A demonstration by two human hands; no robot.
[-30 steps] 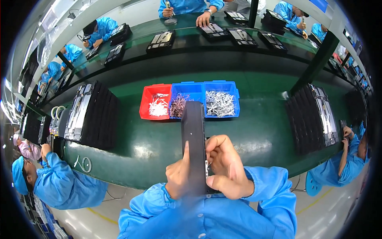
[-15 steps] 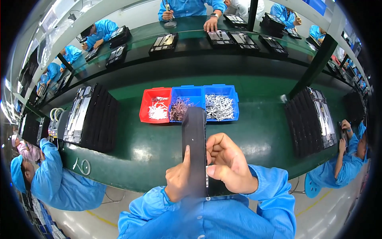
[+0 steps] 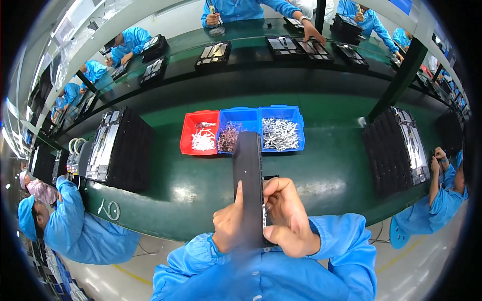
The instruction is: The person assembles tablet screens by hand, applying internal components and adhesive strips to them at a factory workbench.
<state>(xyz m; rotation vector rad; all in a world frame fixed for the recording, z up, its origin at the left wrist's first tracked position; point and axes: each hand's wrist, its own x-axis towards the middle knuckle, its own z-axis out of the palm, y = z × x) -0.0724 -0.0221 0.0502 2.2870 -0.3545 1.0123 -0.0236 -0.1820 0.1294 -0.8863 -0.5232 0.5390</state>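
A flat black tray (image 3: 247,173) stands on edge in front of me, its plain dark back turned to the left. My left hand (image 3: 228,226) grips it low on that side, index finger stretched up along the back. On the other side, my right hand (image 3: 291,223) is closed in a loose pinch at the tray's inner face, near a pale strip of fittings. A small dark metallic bit shows by its fingers, too small to name. Behind the tray's top stand a red bin (image 3: 184,134) of white parts, a blue bin of brownish parts and another blue bin (image 3: 302,135) of silvery parts.
Stacks of black trays stand on the green table (image 3: 175,210) at left (image 3: 133,155) and right (image 3: 384,155). A coiled pale cord (image 3: 113,210) lies near the left front edge. A dark post (image 3: 401,83) rises at right. Co-workers in blue sit on both sides and across.
My right hand has shifted slightly lower along the tray, its fingers curling in nearer its inner face. The view has swung a little. Across the table, a co-worker's hand has moved right over another tray.
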